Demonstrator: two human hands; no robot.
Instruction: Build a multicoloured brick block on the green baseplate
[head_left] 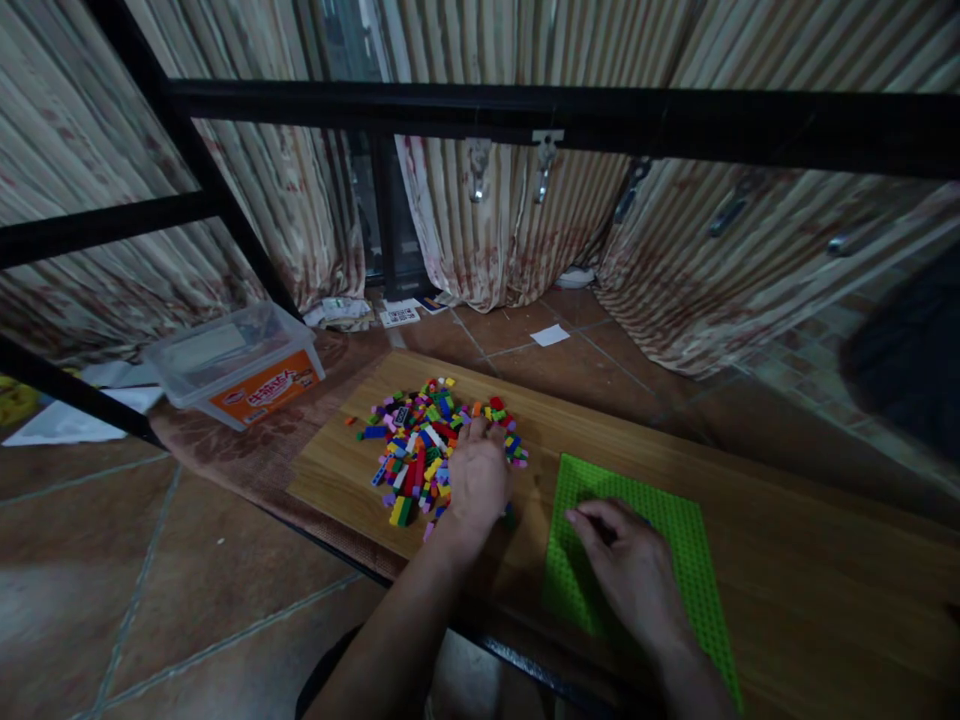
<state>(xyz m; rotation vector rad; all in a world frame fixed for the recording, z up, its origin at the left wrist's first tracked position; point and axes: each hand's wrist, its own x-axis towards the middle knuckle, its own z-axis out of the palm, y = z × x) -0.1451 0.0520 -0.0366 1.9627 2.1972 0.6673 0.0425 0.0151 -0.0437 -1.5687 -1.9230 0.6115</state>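
A heap of small building bricks [420, 470] in many colours lies on a wooden board. My left hand [480, 470] reaches over the right side of this heap, its fingers stretched out and touching the bricks. Some bricks are hidden under it. To the right, a green studded baseplate [675, 515] lies flat on the same board. Above its middle is my right hand [630, 560], with thumb and forefinger pinched together. Whatever may be between those fingertips is too small to make out. Part of the baseplate is covered by this hand and its forearm.
The wooden board [810, 560] rests on a low bench with a brown cloth [225, 460]. A clear plastic box [232, 360] with an orange label stands at its left end. Black metal bars [480, 105] cross in front of striped curtains [480, 230]. Papers lie on the tiled floor.
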